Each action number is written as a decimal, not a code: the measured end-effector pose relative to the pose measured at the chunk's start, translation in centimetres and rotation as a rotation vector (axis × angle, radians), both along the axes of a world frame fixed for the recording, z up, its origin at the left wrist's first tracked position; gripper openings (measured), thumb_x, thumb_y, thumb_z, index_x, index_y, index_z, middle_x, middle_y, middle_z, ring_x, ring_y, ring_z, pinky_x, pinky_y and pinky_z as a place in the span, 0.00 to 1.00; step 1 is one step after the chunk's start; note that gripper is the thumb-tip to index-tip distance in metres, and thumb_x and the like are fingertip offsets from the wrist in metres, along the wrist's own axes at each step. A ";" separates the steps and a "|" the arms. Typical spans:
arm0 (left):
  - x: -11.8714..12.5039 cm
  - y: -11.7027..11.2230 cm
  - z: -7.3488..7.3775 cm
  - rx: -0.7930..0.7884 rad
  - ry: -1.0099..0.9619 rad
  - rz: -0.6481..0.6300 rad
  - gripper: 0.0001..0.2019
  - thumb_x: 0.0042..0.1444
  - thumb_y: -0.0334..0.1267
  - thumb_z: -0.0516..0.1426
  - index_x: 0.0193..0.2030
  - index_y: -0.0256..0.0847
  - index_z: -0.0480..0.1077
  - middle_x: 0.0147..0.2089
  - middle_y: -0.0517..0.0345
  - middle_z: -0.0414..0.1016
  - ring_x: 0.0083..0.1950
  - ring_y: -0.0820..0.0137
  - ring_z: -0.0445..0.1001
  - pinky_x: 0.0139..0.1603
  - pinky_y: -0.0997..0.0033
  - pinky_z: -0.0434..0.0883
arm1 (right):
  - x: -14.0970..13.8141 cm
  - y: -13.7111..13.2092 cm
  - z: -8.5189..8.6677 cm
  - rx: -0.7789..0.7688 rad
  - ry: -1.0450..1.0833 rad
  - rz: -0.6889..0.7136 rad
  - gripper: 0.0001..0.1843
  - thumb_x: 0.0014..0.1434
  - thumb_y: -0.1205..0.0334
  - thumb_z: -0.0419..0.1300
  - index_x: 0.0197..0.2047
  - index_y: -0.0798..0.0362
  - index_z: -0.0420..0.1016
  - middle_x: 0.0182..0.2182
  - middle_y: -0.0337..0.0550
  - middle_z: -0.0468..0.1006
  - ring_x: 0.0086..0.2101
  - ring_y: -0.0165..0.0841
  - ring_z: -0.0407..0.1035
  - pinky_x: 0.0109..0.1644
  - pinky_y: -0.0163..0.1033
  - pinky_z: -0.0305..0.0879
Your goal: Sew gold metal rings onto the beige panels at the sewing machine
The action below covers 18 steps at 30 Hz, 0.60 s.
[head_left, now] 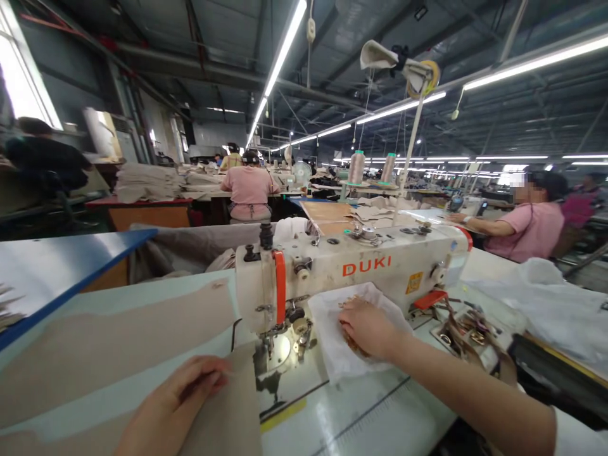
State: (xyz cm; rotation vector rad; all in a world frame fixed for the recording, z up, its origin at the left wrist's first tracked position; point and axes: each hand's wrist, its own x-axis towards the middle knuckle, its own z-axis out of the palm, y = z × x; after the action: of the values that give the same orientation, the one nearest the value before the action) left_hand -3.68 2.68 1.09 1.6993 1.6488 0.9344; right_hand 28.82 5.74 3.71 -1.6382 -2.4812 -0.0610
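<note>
My right hand (368, 326) reaches into an opened white plastic bag (327, 342) beside the sewing machine's needle area. Its fingers curl down among small golden-brown pieces (354, 345), too covered to tell their kind. My left hand (185, 392) is over a beige fabric panel (232, 411) left of the needle plate. Thumb and fingers are pinched together there, and whatever sits at their tips is too small to name. The white sewing machine (323, 263) stands across the table just beyond both hands, its presser foot (270, 348) between them.
More beige panels (118, 335) lie at the left. A tray of metal hardware and straps (470, 335) is at the right, with a clear plastic sheet (555, 297) behind it. Thread cones (356, 168) stand at the back. A co-worker in pink (532, 228) sits at the right.
</note>
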 end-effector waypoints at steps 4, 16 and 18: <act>-0.5 0.2 -0.7 -0.026 0.049 0.041 0.16 0.41 0.56 0.53 0.29 0.52 0.75 0.36 0.60 0.82 0.44 0.52 0.77 0.49 0.59 0.72 | -0.7 0.9 -0.6 -0.040 -0.033 0.003 0.12 0.57 0.77 0.55 0.31 0.62 0.80 0.36 0.59 0.80 0.42 0.45 0.72 0.50 0.44 0.62; -1.6 0.7 -4.1 0.041 -0.037 0.094 0.16 0.39 0.55 0.58 0.33 0.54 0.77 0.40 0.61 0.83 0.44 0.51 0.78 0.49 0.59 0.73 | -0.3 -0.7 0.2 -0.129 0.520 -0.076 0.11 0.58 0.70 0.56 0.36 0.53 0.81 0.34 0.42 0.82 0.35 0.35 0.75 0.40 0.36 0.68; -1.4 0.3 -4.0 0.024 -0.027 0.117 0.15 0.39 0.56 0.58 0.31 0.54 0.77 0.38 0.61 0.83 0.43 0.51 0.78 0.48 0.59 0.73 | -0.6 -1.5 0.1 -0.168 0.605 -0.066 0.11 0.59 0.66 0.55 0.37 0.53 0.80 0.31 0.41 0.82 0.32 0.33 0.75 0.34 0.35 0.69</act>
State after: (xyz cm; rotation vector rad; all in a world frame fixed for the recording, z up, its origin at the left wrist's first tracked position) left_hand -5.05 3.02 -2.89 1.6130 1.7409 1.0311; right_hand 28.23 4.24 3.84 -1.5054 -2.0080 0.5626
